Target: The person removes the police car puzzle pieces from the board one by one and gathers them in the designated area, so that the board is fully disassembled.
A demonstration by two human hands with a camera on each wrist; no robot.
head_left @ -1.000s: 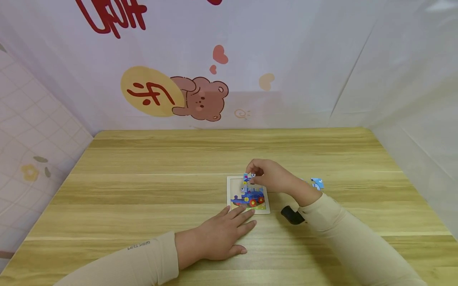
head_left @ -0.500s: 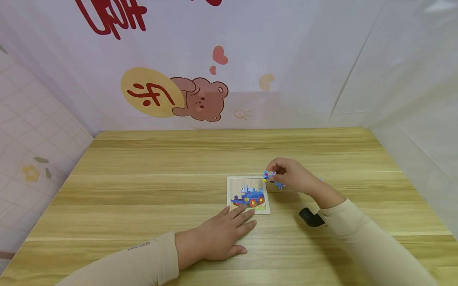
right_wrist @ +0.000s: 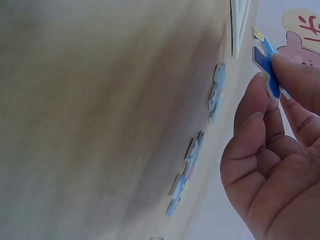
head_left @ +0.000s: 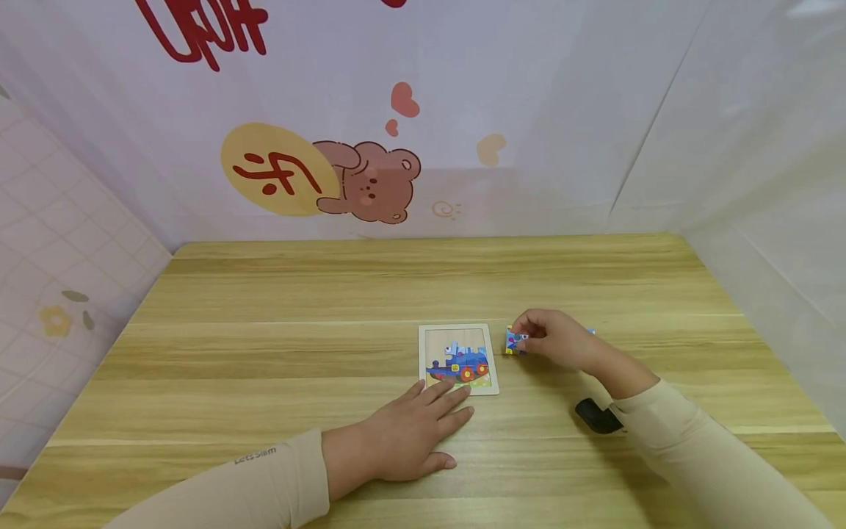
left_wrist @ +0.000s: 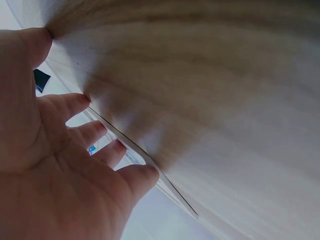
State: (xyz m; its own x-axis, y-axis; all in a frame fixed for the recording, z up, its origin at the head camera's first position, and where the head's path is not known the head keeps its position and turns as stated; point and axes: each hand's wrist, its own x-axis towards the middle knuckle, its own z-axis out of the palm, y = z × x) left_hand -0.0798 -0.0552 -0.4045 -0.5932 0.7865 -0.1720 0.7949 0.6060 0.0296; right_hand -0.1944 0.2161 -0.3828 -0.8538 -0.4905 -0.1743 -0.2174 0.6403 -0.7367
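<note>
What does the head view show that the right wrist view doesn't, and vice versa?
Only the head view: the bare left hand touching the near edge of the square, off-white puzzle frame, and the partly assembled picture of a blue, red-wheeled vehicle inside it.

Only the right wrist view: the palm side of the bare right hand, and the thin edges of loose light-blue jigsaw pieces on the wood-grain table.

Both: that hand pinching a blue jigsaw piece, part of the frame, the table, and the pink cartoon bear.

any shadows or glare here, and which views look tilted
Head view: right sleeve shadows the table, pale glare atop the right wall; left wrist: left fingers cast soft shadows, table tilted; right wrist: broad dim shadow on the table, also tilted.
</note>
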